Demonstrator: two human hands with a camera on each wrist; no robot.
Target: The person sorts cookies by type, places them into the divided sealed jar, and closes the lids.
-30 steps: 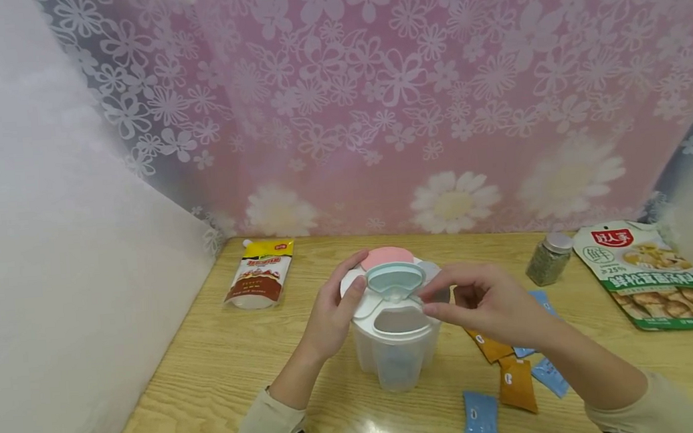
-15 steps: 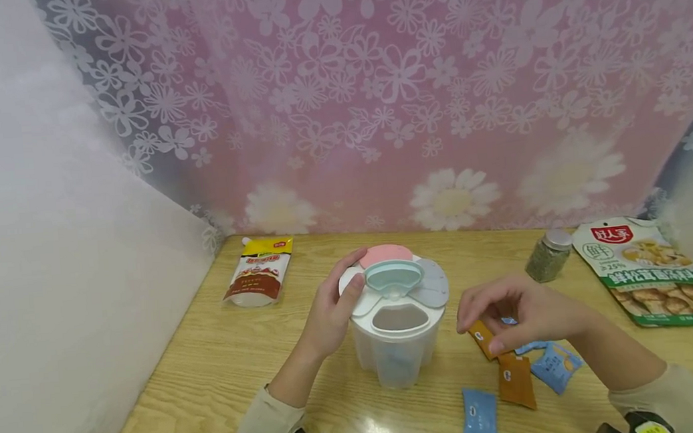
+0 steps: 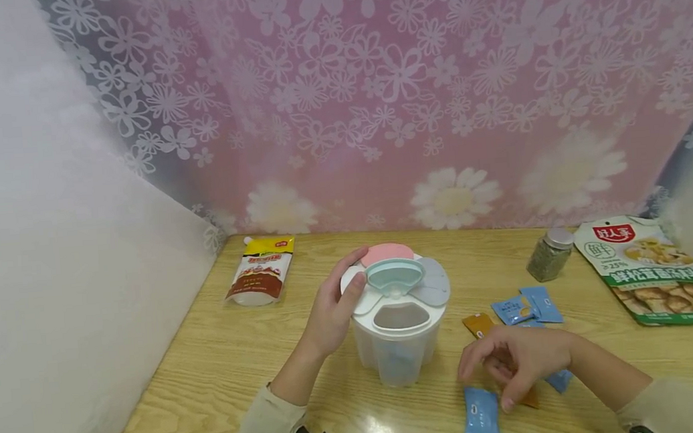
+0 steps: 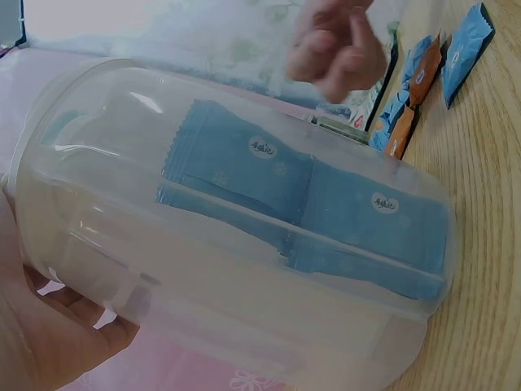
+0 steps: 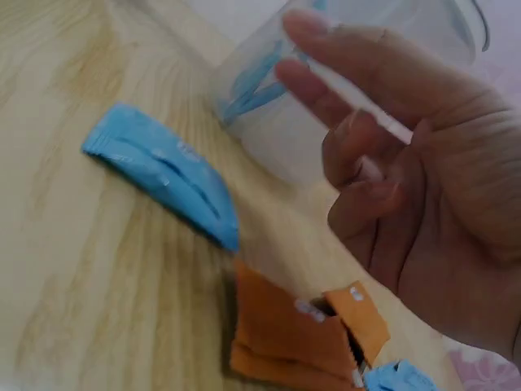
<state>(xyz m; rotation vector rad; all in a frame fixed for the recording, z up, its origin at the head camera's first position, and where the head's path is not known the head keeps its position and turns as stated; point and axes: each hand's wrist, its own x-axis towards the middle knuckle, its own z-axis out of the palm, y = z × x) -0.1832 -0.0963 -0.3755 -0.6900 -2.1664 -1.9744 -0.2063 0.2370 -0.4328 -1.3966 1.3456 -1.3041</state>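
My left hand (image 3: 329,315) grips the left side of a clear storage canister (image 3: 400,360), its thumb on the white rim. One compartment's pale green lid (image 3: 395,275) is raised over an opening at the front. Through the clear wall, the left wrist view shows two blue snack packets (image 4: 236,163) inside. My right hand (image 3: 519,359) hovers over the loose packets with fingers loosely bent and nothing between them. Below it lie a blue packet (image 5: 167,175) and an orange packet (image 5: 289,326), both apart from the fingers. The hand partly covers the orange one in the head view.
Further blue packets (image 3: 516,308) lie to the right of the canister. A glass jar (image 3: 550,256) of dried herbs and a large green-and-white bag (image 3: 652,275) stand at the back right. At the back left is a spouted pouch (image 3: 261,273). A floral curtain (image 3: 375,107) hangs behind the table.
My right hand has moved from the canister's opening down to the right, over the packets. A blue packet has shifted away from the group's front toward the back. My left hand keeps its hold.
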